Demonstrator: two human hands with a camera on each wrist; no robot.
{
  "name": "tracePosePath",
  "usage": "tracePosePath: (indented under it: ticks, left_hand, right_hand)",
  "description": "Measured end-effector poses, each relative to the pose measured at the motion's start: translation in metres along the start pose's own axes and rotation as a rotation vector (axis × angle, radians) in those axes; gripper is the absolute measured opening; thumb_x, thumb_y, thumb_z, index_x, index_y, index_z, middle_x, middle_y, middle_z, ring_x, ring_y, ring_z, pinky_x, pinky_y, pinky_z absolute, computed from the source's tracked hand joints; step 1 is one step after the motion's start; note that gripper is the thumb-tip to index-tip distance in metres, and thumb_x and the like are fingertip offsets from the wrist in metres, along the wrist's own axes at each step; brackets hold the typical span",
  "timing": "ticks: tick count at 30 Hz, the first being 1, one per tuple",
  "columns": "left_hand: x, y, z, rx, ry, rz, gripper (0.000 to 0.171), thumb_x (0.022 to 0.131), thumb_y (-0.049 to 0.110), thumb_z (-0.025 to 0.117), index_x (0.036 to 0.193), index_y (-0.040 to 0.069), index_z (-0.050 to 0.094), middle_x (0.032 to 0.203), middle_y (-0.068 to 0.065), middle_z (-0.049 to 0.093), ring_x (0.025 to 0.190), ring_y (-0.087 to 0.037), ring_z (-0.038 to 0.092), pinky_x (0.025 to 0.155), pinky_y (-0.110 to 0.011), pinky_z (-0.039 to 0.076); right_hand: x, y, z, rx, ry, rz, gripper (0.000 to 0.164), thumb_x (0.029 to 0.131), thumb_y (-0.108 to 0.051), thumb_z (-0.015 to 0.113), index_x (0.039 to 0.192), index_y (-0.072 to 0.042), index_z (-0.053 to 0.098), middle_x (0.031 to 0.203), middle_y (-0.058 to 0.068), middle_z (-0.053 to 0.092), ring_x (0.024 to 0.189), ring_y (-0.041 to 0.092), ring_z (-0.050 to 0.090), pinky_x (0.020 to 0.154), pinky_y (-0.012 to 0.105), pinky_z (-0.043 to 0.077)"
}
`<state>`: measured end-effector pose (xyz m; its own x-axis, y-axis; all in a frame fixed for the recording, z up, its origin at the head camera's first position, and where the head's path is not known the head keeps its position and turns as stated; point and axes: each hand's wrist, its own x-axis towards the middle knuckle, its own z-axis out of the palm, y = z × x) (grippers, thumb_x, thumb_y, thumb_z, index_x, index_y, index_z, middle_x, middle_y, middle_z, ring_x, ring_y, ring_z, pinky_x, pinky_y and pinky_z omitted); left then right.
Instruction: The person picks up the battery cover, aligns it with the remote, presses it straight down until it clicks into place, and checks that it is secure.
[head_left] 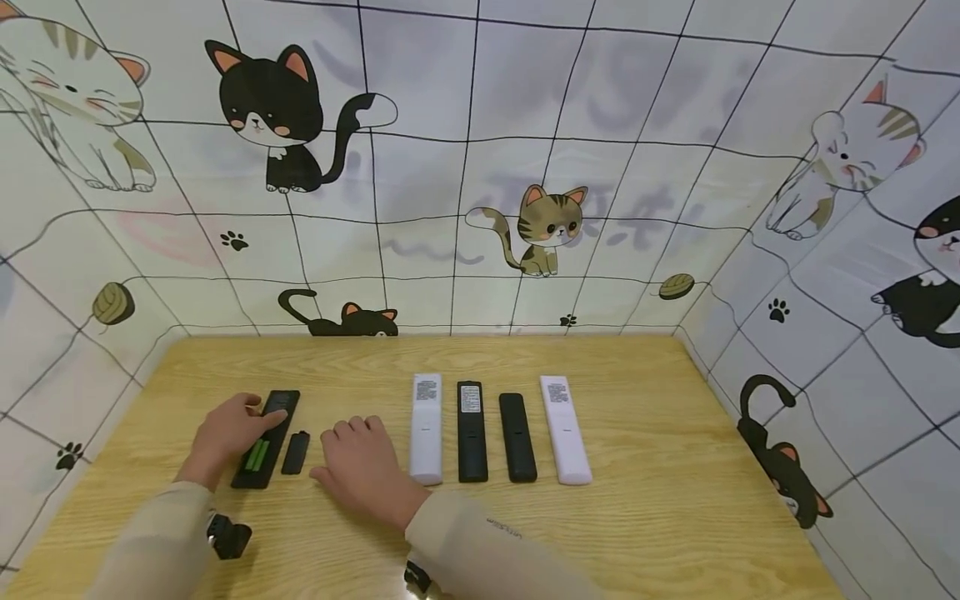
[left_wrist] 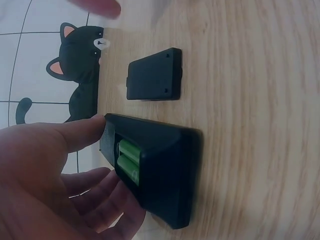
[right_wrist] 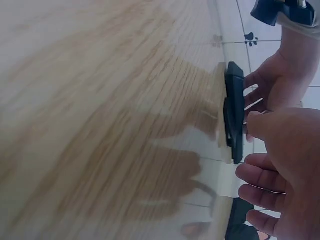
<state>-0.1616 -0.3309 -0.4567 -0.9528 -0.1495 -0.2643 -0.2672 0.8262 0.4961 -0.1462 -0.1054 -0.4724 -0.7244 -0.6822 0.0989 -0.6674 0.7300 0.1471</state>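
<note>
A black remote control (head_left: 276, 438) lies back side up at the left of the table, its battery compartment uncovered. Two green batteries (left_wrist: 129, 161) sit side by side in that compartment. My left hand (head_left: 231, 433) holds the remote by its sides, thumb along one edge and fingers along the other. Just right of the remote lies its black battery cover (head_left: 296, 452), apart from it. My right hand (head_left: 365, 468) hovers or rests right of the cover, fingers loosely bent and holding nothing; the right wrist view shows its fingers (right_wrist: 262, 182) spread slightly.
Right of my right hand stand four-like rows of remotes: a white remote (head_left: 427, 433), a black remote (head_left: 472, 442), a shorter black remote (head_left: 517, 442) and another white remote (head_left: 567, 437), all back side up. A cat-print cloth (head_left: 420, 175) walls the wooden table (head_left: 660, 500).
</note>
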Motion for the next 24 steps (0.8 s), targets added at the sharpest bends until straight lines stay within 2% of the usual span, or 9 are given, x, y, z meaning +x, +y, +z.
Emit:
tracePosePath:
  ticks: [9,13,24]
  left_hand:
    - [0.004,0.000,0.001,-0.040,0.009,-0.038,0.081,0.092,0.048,0.061,0.138,-0.015,0.037,0.130,-0.037,0.050,0.106,-0.045,0.058,0.083,-0.051,0.048]
    - [0.004,0.001,0.003,-0.065,0.005,-0.051,0.081,0.091,0.047,0.062,0.139,-0.014,0.037,0.131,-0.037,0.050,0.106,-0.044,0.057,0.083,-0.050,0.048]
    - [0.008,-0.004,0.004,-0.090,0.014,-0.062,0.077,0.090,0.047,0.064,0.135,-0.011,0.044,0.127,-0.035,0.055,0.100,-0.039,0.061,0.077,-0.044,0.050]
  right_hand:
    - [0.023,-0.019,0.007,0.028,-0.054,0.069,0.050,0.094,-0.069,0.036,0.122,-0.033,0.056,0.108,-0.014,0.058,0.100,0.006,0.054,0.085,0.026,0.038]
    - [0.026,-0.023,0.011,0.031,-0.073,0.096,0.056,0.092,-0.071,0.035,0.128,-0.032,0.054,0.109,-0.014,0.057,0.100,0.006,0.054,0.084,0.026,0.039]
    - [0.035,-0.030,0.019,0.068,-0.105,0.140,0.061,0.092,-0.073,0.030,0.130,-0.031,0.053,0.112,-0.011,0.055,0.102,0.009,0.053,0.087,0.030,0.041]
